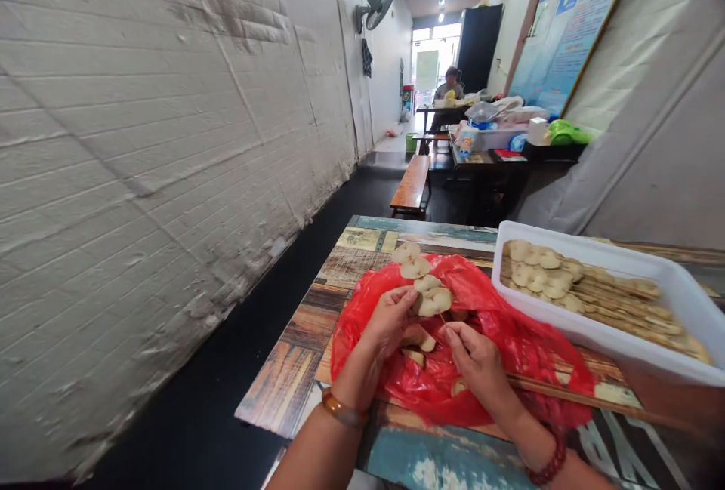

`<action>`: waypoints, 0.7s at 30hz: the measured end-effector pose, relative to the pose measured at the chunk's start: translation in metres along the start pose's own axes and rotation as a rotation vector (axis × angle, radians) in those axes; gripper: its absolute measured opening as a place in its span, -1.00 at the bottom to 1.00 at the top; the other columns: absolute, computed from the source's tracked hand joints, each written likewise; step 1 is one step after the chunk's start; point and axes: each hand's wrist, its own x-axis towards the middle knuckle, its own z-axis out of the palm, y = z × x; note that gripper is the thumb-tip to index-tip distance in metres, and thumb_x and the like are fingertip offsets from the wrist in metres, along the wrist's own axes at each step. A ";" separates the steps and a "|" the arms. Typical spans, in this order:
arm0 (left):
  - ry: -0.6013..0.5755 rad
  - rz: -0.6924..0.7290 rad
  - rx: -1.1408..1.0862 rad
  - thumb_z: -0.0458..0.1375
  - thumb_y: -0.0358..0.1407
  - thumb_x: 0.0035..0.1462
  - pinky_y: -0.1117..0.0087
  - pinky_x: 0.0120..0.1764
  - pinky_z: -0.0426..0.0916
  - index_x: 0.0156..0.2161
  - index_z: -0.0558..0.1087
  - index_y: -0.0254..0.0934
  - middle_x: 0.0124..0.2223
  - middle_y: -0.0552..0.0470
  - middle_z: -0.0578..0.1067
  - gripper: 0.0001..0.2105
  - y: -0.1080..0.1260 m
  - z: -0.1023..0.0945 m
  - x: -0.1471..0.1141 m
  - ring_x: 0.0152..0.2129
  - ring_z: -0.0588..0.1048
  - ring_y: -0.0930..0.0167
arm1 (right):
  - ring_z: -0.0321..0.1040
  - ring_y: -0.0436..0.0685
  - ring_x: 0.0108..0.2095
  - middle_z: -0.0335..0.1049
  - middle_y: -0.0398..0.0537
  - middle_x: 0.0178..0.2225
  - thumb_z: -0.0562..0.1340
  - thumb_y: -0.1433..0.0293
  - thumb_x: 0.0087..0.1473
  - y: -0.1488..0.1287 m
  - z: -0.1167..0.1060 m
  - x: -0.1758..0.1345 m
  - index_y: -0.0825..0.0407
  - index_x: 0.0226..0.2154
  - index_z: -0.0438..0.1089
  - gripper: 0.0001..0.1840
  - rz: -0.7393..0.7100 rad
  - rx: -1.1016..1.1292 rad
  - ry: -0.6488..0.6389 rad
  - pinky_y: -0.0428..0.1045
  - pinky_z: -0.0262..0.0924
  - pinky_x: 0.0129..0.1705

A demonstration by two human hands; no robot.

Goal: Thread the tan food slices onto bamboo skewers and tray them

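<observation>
Skewer of slices (pixel 428 284) slants lengthwise from the right hand (pixel 476 356), pointing forward-left

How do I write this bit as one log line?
left hand: holding pale slices | right hand: pinching thin stick | below: red bag | at right: white tub, skewers inside

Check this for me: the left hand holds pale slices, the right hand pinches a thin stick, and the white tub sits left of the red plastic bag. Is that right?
Not quite. In the head view, the white tub sits right of the red plastic bag, not left. The rest stands: the left hand holds pale slices and the right hand pinches a thin stick.
</observation>
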 end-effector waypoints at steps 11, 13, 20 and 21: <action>0.058 -0.035 0.036 0.27 -0.24 -0.07 0.40 -0.36 0.43 -0.29 0.46 -0.35 -0.29 -0.07 0.54 -0.76 0.004 0.005 0.001 -0.41 0.51 0.39 | 0.43 0.00 -0.44 0.49 -0.14 -0.48 0.00 0.32 0.19 -0.007 -0.001 0.005 0.02 -0.42 0.41 -0.68 -0.063 0.054 0.010 -0.15 0.23 -0.37; 0.043 -0.033 0.035 0.25 -0.25 -0.03 0.35 -0.30 0.44 -0.23 0.46 -0.33 -0.22 -0.08 0.54 -0.75 0.007 0.006 0.003 -0.34 0.52 0.36 | 0.42 -0.02 -0.43 0.48 -0.14 -0.47 0.00 0.34 0.20 -0.007 -0.001 0.008 0.04 -0.40 0.41 -0.69 -0.069 0.034 0.031 -0.17 0.22 -0.37; 0.033 -0.057 0.084 0.32 -0.31 -0.15 0.46 -0.34 0.43 -0.16 0.45 -0.34 -0.26 -0.06 0.55 -0.63 0.005 0.008 0.008 -0.41 0.52 0.43 | 0.38 -0.04 -0.49 0.45 -0.16 -0.51 0.05 0.40 0.18 0.001 0.003 0.011 0.04 -0.42 0.42 -0.73 -0.130 -0.004 0.044 -0.18 0.17 -0.42; 0.054 -0.041 0.107 0.33 -0.30 -0.16 0.49 -0.38 0.42 -0.16 0.45 -0.35 -0.27 -0.05 0.56 -0.62 0.004 0.008 0.008 -0.44 0.51 0.44 | 0.38 -0.04 -0.49 0.46 -0.16 -0.51 0.06 0.41 0.17 0.002 0.003 0.012 0.03 -0.41 0.43 -0.75 -0.143 -0.007 0.044 -0.18 0.18 -0.42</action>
